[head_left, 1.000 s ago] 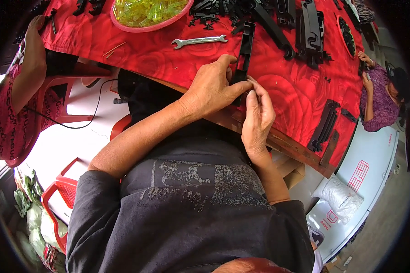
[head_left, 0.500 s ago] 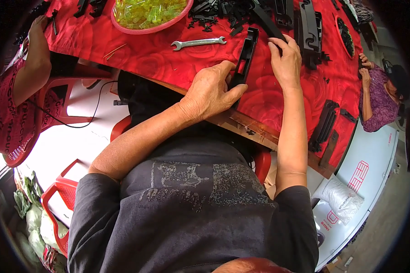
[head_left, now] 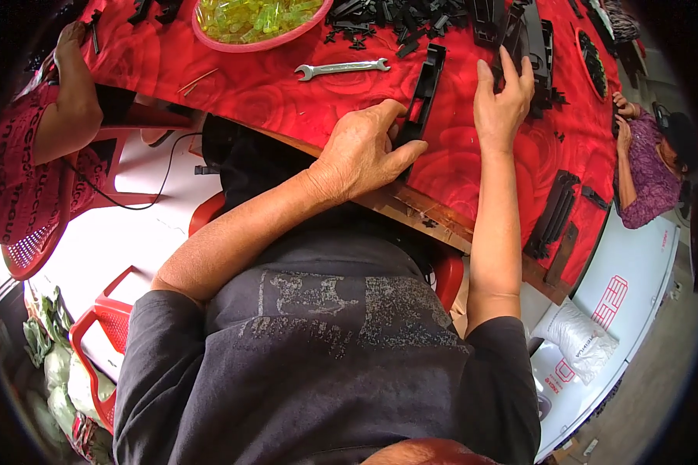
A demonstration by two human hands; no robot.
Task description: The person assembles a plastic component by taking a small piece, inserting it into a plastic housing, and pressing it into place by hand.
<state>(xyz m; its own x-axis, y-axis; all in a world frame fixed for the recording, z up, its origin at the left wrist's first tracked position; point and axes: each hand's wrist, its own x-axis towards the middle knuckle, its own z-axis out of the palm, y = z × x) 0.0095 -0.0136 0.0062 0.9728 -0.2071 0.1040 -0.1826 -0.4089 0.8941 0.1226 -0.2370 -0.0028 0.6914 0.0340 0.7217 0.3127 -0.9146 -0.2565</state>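
Your left hand (head_left: 362,147) is half-curled round the lower end of one long, slotted, hard black frame (head_left: 428,81), which lies slanted at the near edge of the rose-patterned red cloth (head_left: 248,101). Your right hand (head_left: 504,105) is open, fingers spread, just beside the stacked black parts (head_left: 537,46); whether the fingertips touch one, I can't tell. Beyond lie one shiny metal wrench (head_left: 342,70), two thin sticks (head_left: 199,81) and one pink-rimmed bowl (head_left: 264,48) of translucent yellow-green pieces (head_left: 260,19).
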